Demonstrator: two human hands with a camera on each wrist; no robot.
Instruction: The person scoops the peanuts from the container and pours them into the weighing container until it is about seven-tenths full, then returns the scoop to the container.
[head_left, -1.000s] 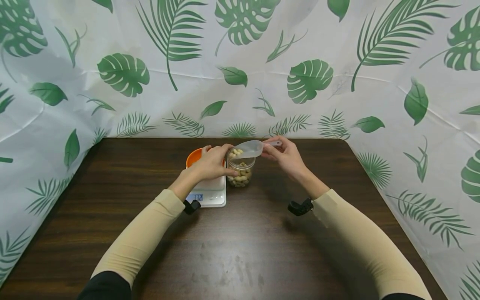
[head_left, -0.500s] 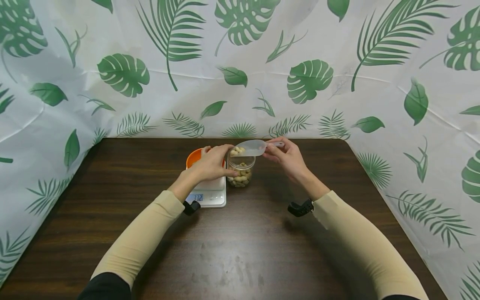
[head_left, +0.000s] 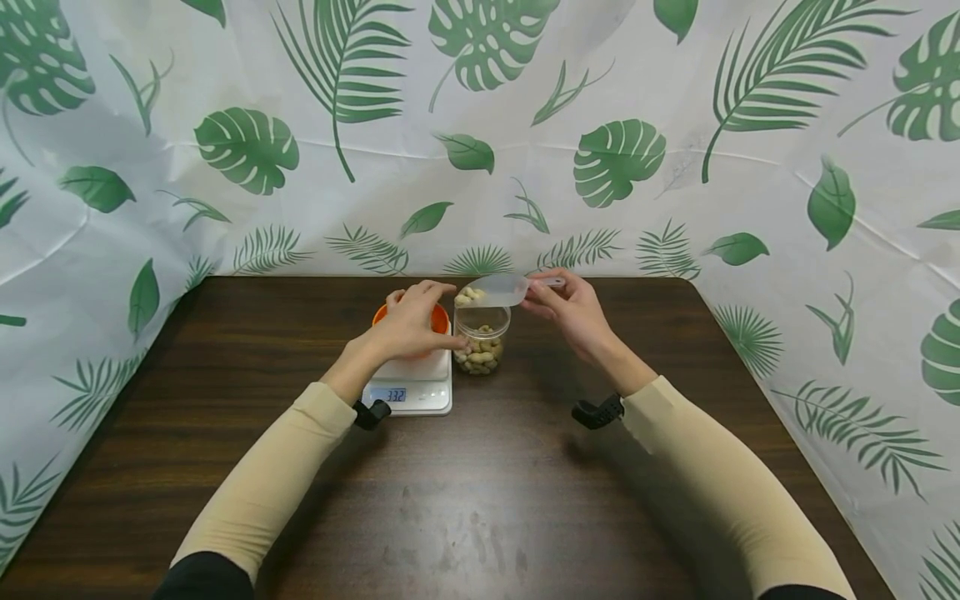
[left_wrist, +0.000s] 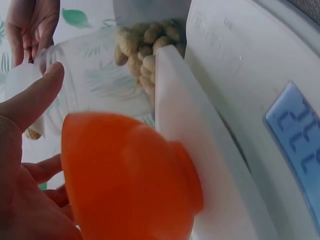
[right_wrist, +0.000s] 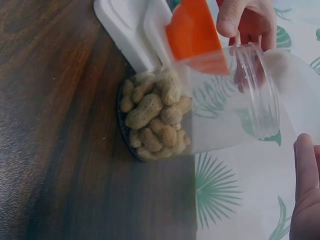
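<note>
My right hand [head_left: 570, 308] pinches the handle of a translucent scoop [head_left: 506, 289], held over the mouth of a clear jar [right_wrist: 220, 107]. Several peanuts [head_left: 469, 296] lie toward the scoop's left end. More unshelled peanuts [right_wrist: 155, 115] fill the lower part of the upright jar. My left hand [head_left: 412, 323] is spread above an orange bowl [left_wrist: 125, 175], partly hiding it; its thumb reaches toward the jar. In the left wrist view its fingers lie beyond the bowl's rim; whether they touch it I cannot tell. The bowl stands on a white kitchen scale [head_left: 429, 398].
The scale's lit display [head_left: 395, 395] shows digits. Jar and scale stand side by side near the back of a dark wooden table [head_left: 495, 500]. Behind it hangs a white sheet [head_left: 525, 175] printed with green leaves.
My left hand has shifted left from the jar to above the bowl. The scoop has risen slightly and moved a little left, with the peanuts toward its left end.
</note>
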